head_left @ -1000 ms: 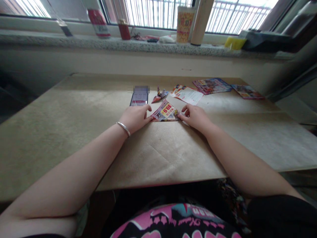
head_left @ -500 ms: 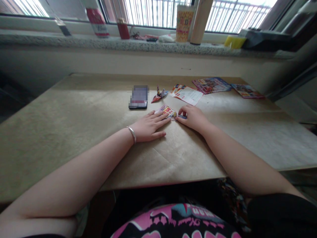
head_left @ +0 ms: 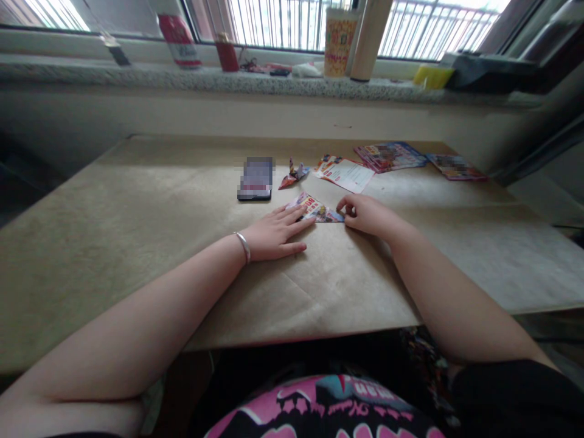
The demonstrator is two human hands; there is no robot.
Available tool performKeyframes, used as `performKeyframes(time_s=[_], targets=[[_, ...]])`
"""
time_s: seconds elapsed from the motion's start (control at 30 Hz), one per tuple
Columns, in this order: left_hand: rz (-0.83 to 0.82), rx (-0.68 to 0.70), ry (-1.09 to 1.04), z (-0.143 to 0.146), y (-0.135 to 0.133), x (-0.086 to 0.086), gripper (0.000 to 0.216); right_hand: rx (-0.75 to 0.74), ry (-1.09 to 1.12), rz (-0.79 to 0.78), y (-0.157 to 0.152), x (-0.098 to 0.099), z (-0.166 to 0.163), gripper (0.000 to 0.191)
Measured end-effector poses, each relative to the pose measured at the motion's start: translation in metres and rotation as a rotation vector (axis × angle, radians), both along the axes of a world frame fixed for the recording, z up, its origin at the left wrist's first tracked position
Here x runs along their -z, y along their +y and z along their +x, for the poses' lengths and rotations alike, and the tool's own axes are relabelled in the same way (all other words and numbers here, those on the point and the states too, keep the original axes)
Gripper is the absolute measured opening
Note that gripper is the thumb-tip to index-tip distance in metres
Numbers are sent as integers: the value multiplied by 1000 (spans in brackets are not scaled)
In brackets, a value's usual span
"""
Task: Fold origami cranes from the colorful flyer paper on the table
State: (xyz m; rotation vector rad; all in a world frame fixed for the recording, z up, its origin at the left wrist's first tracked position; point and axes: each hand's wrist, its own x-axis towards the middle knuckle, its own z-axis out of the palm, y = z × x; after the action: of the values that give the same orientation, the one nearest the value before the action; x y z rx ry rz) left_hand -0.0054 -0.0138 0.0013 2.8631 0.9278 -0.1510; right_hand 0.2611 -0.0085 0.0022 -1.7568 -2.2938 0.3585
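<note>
A colourful printed paper [head_left: 318,210], folded into a small flat shape, lies on the brown table [head_left: 137,219] in front of me. My left hand [head_left: 276,233] lies flat with fingers stretched out, their tips pressing the paper's left part. My right hand [head_left: 365,213] is curled with its fingertips pinched at the paper's right corner. A silver bangle [head_left: 243,246] sits on my left wrist.
A phone [head_left: 256,178] lies just beyond the paper, a folded paper crane [head_left: 293,174] to its right. Leaflets [head_left: 347,173] and magazines [head_left: 390,156] lie at the far right. The window sill [head_left: 228,79] holds cups and bottles.
The paper has been folded smaller. My left hand came off its corner and now lies flat on it. My right hand slid right along the edge to the corner.
</note>
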Motion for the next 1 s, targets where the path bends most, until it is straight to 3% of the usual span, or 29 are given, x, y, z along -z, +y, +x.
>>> performKeyframes(time_s=[0.23, 0.4, 0.6, 0.7, 0.87, 1.0], targets=[[51, -102, -82, -2, 1, 7, 73, -69, 24, 93, -3, -1, -6, 28], [77, -209, -264, -6, 6, 12, 84, -140, 123, 142, -4, 1, -12, 29], [194, -217, -537, -9, 13, 15, 90, -67, 324, 22, -5, 1, -17, 18], [200, -241, -604, -9, 14, 14, 90, -78, 376, 45, -6, 1, -17, 13], [208, -242, -635, -11, 17, 10, 70, -223, 367, 156, -7, 2, -15, 7], [274, -87, -570, -12, 18, 8, 33, -324, 346, 146, -9, 0, -16, 2]])
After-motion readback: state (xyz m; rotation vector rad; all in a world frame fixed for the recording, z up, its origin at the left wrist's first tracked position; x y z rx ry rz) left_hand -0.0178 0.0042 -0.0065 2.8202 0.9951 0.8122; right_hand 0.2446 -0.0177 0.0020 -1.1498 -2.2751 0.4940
